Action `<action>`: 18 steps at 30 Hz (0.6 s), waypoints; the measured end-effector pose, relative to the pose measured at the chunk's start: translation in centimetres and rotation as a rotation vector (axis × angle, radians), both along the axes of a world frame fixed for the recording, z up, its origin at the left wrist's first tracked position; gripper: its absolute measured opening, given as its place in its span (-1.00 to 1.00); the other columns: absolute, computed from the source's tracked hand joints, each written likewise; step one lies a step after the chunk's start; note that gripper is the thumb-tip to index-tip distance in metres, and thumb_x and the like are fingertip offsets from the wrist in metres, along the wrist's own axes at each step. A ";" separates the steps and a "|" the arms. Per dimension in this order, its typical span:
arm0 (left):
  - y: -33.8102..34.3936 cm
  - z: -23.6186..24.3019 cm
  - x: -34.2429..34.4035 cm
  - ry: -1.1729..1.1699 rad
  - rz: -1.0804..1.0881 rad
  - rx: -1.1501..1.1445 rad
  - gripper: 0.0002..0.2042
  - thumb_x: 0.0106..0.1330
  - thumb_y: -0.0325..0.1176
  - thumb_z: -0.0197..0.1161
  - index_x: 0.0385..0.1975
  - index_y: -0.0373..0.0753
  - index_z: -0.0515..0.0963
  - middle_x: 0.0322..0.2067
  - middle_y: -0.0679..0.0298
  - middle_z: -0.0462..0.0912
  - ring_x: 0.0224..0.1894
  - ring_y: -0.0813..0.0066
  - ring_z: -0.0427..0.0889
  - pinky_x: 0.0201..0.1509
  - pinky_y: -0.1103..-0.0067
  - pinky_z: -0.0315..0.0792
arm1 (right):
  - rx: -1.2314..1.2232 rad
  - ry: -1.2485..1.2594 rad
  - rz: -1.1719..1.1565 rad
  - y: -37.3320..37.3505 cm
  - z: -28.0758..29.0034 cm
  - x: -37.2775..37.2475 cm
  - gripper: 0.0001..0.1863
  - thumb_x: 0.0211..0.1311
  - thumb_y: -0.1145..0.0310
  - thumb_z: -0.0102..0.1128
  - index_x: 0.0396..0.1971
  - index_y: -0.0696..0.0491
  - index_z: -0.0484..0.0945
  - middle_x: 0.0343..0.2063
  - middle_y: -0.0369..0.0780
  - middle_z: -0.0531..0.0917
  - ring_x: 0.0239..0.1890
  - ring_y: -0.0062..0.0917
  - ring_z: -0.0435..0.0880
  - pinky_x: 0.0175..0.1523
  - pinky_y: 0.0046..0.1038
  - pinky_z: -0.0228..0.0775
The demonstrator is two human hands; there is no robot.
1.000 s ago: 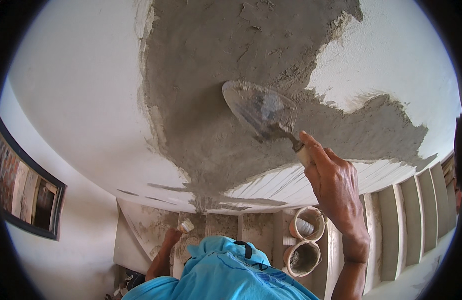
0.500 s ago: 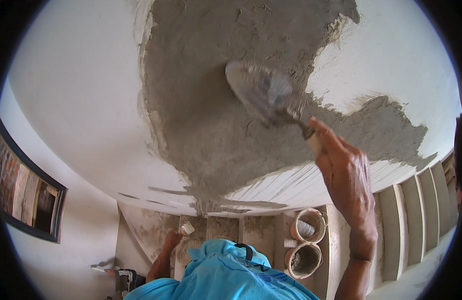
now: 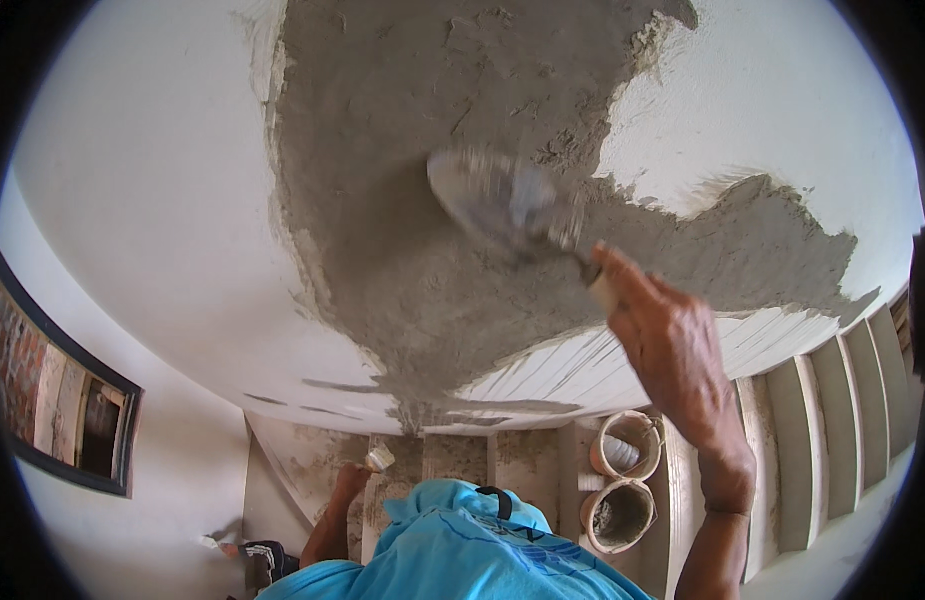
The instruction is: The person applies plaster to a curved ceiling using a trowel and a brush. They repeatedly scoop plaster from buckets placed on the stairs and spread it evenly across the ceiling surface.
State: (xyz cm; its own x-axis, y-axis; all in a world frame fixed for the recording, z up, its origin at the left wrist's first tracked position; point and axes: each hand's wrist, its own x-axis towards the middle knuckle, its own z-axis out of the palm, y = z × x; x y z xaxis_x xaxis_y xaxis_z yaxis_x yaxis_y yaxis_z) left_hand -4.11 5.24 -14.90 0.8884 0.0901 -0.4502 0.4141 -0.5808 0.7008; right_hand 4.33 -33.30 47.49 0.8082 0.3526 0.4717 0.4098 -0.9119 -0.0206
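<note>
My right hand [image 3: 668, 330] is closed round the pale handle of a pointed trowel [image 3: 488, 200]. The trowel's broad blade lies over the wet grey mortar patch [image 3: 423, 270] on the white wall, tip toward the left. Motion smears the blade, and whether it touches the mortar cannot be told. Lower down, my left hand [image 3: 351, 482] is closed on a small brush-like tool [image 3: 380, 458] with a pale head. That tool is held over the stained steps, well away from the mortar.
Two buckets stand on the stairs by my right side: one bucket [image 3: 628, 445] has a whitish ribbed thing inside, the other bucket [image 3: 619, 516] holds grey mortar. Grey steps [image 3: 828, 420] continue at the right. A dark-framed window opening [image 3: 68, 390] is at the left, with part of another person [image 3: 266, 562] below it.
My right hand and the trowel have shifted left and slightly down across the mortar. The whole view has also moved a little. Both hands keep their hold.
</note>
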 end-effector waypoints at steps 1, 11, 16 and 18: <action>1.8 -0.9 -2.1 -0.032 0.035 0.061 -0.66 0.17 -0.15 0.22 -0.52 -0.37 0.66 -0.57 -0.16 0.61 -0.44 -0.09 0.67 -0.33 0.18 0.47 | -0.003 0.061 0.063 -0.1 -1.7 0.8 -0.51 0.27 0.45 0.16 0.23 -0.01 0.44 -0.48 -0.04 0.67 -0.55 -0.26 0.71 -0.44 -0.24 0.56; 2.6 -1.3 -3.8 -0.022 0.009 0.118 -0.66 0.17 -0.12 0.19 -0.48 -0.34 0.67 -0.48 -0.20 0.62 -0.35 -0.18 0.65 -0.23 0.09 0.49 | 0.272 -0.056 0.058 -2.5 -1.8 1.3 -0.46 0.19 0.53 0.17 0.23 -0.02 0.50 -0.35 -0.02 0.70 -0.44 -0.23 0.74 -0.34 -0.25 0.56; 2.7 -2.7 -2.4 -0.044 -0.087 0.160 -0.65 0.18 -0.11 0.19 -0.49 -0.33 0.67 -0.47 -0.16 0.63 -0.32 -0.16 0.66 -0.22 0.11 0.50 | 0.113 -0.147 -0.053 -4.5 -4.2 2.2 -0.43 0.19 0.52 0.19 0.26 -0.03 0.45 -0.39 -0.08 0.67 -0.48 -0.27 0.71 -0.36 -0.23 0.55; 2.5 -2.4 -2.7 0.045 0.036 0.093 -0.65 0.18 -0.10 0.19 -0.48 -0.32 0.68 -0.47 -0.13 0.65 -0.31 -0.14 0.66 -0.21 0.12 0.51 | 0.064 -0.144 -0.085 -5.0 -5.3 1.8 -0.41 0.18 0.52 0.20 0.27 -0.04 0.43 -0.41 -0.10 0.66 -0.48 -0.27 0.71 -0.36 -0.22 0.56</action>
